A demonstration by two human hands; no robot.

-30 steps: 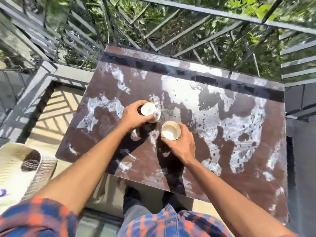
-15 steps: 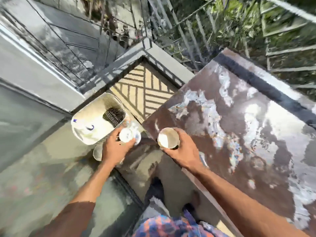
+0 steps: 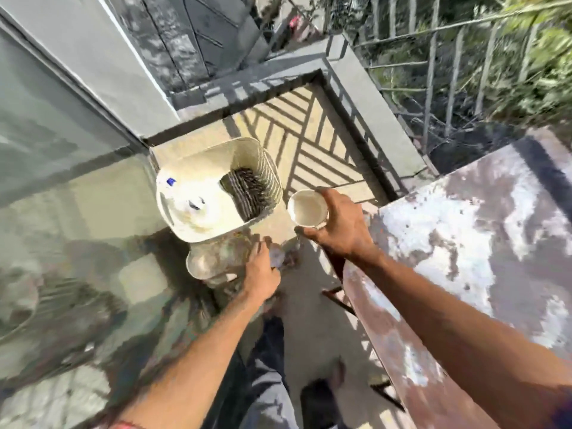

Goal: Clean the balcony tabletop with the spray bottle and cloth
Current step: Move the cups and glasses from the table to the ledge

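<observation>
Tabletop (image 3: 464, 243): brown, blotched with white residue, at the right of the view, not yet wiped. Risk, as judged: the white cup (image 3: 308, 209), held beyond the table's edge above the floor and just beside the basket (image 3: 266, 168), may slip or spill if the wrist tips while attention is on the other side. Right hand (image 3: 340, 230): fingers curled round the cup's side. The left hand (image 3: 263, 270) is lowered at a blurred glass vessel (image 3: 213, 261) on the floor, grip impossible to tell.

The brown tabletop (image 3: 464, 243), mottled with white patches, stands at right, and on the balcony floor (image 3: 309, 320) a white mesh basket (image 3: 270, 178) sits just beside a blurred glass jar (image 3: 207, 261).
</observation>
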